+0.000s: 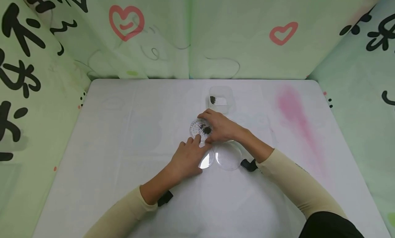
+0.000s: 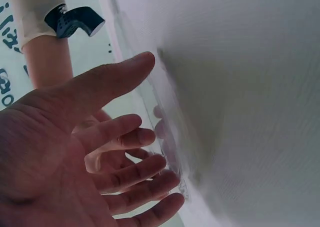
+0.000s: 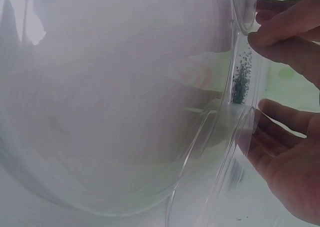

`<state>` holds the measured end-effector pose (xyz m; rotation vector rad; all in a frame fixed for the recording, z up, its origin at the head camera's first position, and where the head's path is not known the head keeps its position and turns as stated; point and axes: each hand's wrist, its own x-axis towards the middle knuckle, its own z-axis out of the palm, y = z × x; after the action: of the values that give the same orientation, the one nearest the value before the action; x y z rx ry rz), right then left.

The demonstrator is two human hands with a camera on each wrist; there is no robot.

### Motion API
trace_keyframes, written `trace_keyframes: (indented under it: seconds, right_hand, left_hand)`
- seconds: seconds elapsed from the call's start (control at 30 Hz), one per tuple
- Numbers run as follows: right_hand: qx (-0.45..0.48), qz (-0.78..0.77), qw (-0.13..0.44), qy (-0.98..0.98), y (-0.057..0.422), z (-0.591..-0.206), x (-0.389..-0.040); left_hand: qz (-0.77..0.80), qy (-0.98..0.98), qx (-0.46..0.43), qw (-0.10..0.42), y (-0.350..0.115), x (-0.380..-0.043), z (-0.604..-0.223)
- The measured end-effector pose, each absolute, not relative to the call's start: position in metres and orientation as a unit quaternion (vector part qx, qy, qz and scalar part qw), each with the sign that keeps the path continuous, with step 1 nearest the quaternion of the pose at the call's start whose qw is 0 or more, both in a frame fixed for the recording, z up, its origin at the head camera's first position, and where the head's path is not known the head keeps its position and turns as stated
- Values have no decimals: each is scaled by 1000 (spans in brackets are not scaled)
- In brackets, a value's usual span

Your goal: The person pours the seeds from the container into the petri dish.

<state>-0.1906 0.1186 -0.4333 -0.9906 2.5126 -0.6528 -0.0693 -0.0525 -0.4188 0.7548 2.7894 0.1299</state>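
A clear petri dish point(image 1: 195, 127) with dark grains scattered in it lies in front of me in the head view. My right hand point(image 1: 223, 127) grips its right side, index finger round the far rim and thumb on the near side. Close by, my left hand point(image 1: 186, 159) hovers around a second clear dish point(image 1: 207, 161), its upper fingertips right at the grain dish's near rim. Its fingers are spread and loosely bent in the left wrist view. A third clear dish point(image 1: 228, 156) lies under my right wrist, filling much of the right wrist view.
Behind my right hand stands a clear square container point(image 1: 226, 92) with a white patch and some dark grains. The white tabletop point(image 1: 129, 128) has a pink stain point(image 1: 293, 107) at right. Green printed curtains point(image 1: 234, 35) close off the back and sides.
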Motion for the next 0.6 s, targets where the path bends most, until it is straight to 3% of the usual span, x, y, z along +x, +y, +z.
trace_keyframes:
  seconds: [0.27, 0.6]
  right_hand:
    - [-350, -232, 180, 889, 118, -433, -190]
    - [-351, -229, 179, 890, 118, -433, -191]
  left_hand:
    - [19, 959, 269, 92, -51, -64, -422]
    - [31, 955, 278, 102, -58, -62, -423]
